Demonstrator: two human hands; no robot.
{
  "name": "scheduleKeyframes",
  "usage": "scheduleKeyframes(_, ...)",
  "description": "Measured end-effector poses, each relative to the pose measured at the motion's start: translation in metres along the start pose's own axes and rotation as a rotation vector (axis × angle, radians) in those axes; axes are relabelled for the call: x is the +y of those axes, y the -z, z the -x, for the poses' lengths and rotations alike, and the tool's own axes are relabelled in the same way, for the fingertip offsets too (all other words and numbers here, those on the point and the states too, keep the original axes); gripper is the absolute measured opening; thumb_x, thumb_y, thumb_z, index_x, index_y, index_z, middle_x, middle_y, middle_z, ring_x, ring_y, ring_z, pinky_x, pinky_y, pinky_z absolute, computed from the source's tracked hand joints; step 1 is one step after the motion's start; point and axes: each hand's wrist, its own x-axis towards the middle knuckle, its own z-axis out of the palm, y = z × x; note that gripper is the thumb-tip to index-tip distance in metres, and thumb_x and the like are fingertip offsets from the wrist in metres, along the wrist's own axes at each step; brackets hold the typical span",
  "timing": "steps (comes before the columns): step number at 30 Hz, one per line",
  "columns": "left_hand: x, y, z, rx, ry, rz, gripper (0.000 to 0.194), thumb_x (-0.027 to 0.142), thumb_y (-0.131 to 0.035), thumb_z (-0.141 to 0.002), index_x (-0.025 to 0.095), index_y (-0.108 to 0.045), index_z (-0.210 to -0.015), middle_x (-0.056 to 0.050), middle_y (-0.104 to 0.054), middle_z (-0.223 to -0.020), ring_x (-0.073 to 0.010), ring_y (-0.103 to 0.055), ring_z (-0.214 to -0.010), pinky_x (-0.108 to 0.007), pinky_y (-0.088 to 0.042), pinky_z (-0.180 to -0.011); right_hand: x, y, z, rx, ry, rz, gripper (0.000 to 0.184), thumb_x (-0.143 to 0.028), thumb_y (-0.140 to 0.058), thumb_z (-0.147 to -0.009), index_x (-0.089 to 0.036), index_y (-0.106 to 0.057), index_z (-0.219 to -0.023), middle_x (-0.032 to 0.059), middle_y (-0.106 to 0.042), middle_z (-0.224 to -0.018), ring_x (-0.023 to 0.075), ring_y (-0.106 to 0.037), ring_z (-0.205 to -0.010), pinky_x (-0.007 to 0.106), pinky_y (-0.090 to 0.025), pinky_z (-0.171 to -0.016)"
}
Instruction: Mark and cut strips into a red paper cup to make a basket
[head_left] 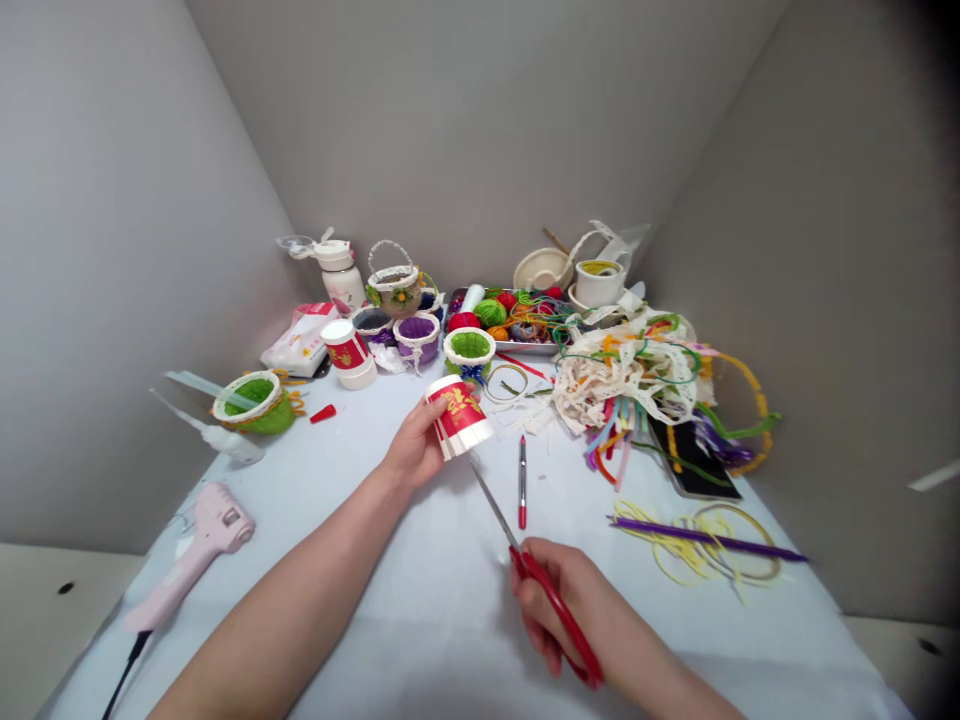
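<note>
My left hand (416,440) is closed round a paper cup (459,412), red and white with gold lettering. The cup is tipped, its rim end toward me, and cuts run up its wall there. In my right hand (559,605) is a pair of red-handled scissors (551,600). Their blades point up and left, with the tips close to the cup's cut edge. Between the cup and the yellow strands on the right lies a red-and-silver marker (523,482).
A pink glue gun (199,555) lies at left, near a green woven basket (259,403). More paper cups (349,355) and small baskets (417,338) stand behind. A yarn tray (517,348), a lace heap (630,365), a phone (694,470) and a purple stick (705,537) are at right.
</note>
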Motion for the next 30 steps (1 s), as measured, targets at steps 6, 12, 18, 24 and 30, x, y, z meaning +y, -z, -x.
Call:
scheduleKeyframes(6, 0.001, 0.002, -0.001, 0.022, 0.038, 0.049, 0.035, 0.025, -0.068, -0.080, 0.010, -0.063, -0.110, -0.012, -0.072, -0.109, -0.0209, -0.069, -0.094, -0.036, -0.057, -0.090, 0.011, 0.004, -0.001, -0.029, 0.077, 0.017, 0.048, -0.066, -0.060, -0.075, -0.020, -0.047, -0.075, -0.0065, -0.049, -0.051, 0.0067, -0.044, -0.039, 0.020, -0.035, -0.041)
scheduleKeyframes(12, -0.002, 0.002, -0.002, -0.021, 0.025, 0.104, 0.044, 0.021, -0.067, -0.078, 0.015, -0.056, -0.120, -0.011, -0.070, -0.114, -0.0253, -0.069, -0.101, -0.047, -0.055, -0.094, 0.015, 0.010, 0.000, -0.090, 0.199, 0.020, 0.074, -0.089, -0.047, -0.068, -0.017, -0.047, -0.088, -0.0012, -0.055, -0.067, 0.0093, -0.050, -0.055, 0.023, -0.043, -0.053)
scheduleKeyframes(18, -0.010, 0.002, -0.001, -0.012, 0.012, 0.101, 0.047, 0.030, -0.074, -0.077, 0.016, -0.057, -0.119, -0.010, -0.071, -0.107, -0.0236, -0.070, -0.094, -0.046, -0.057, -0.090, 0.019, 0.011, 0.000, -0.127, 0.204, 0.044, 0.072, -0.087, -0.045, -0.072, -0.017, -0.047, -0.090, -0.0003, -0.055, -0.069, 0.0100, -0.051, -0.056, 0.024, -0.042, -0.054)
scheduleKeyframes(24, -0.014, 0.000, 0.001, 0.011, 0.013, 0.052, 0.043, 0.027, -0.079, -0.070, 0.016, -0.061, -0.108, -0.008, -0.071, -0.101, -0.0220, -0.070, -0.089, -0.042, -0.058, -0.086, 0.025, 0.013, -0.002, -0.147, 0.231, 0.035, 0.072, -0.086, -0.043, -0.074, -0.016, -0.047, -0.090, 0.0005, -0.056, -0.068, 0.0104, -0.052, -0.055, 0.023, -0.040, -0.052)
scheduleKeyframes(30, -0.017, -0.001, 0.003, -0.027, 0.012, -0.012, 0.040, 0.029, -0.080, -0.069, 0.014, -0.064, -0.102, -0.009, -0.071, -0.100, -0.0218, -0.070, -0.086, -0.039, -0.057, -0.084, 0.026, 0.012, -0.003, -0.158, 0.249, -0.011, 0.070, -0.084, -0.042, -0.077, -0.016, -0.047, -0.093, 0.0007, -0.057, -0.070, 0.0105, -0.053, -0.055, 0.022, -0.040, -0.052)
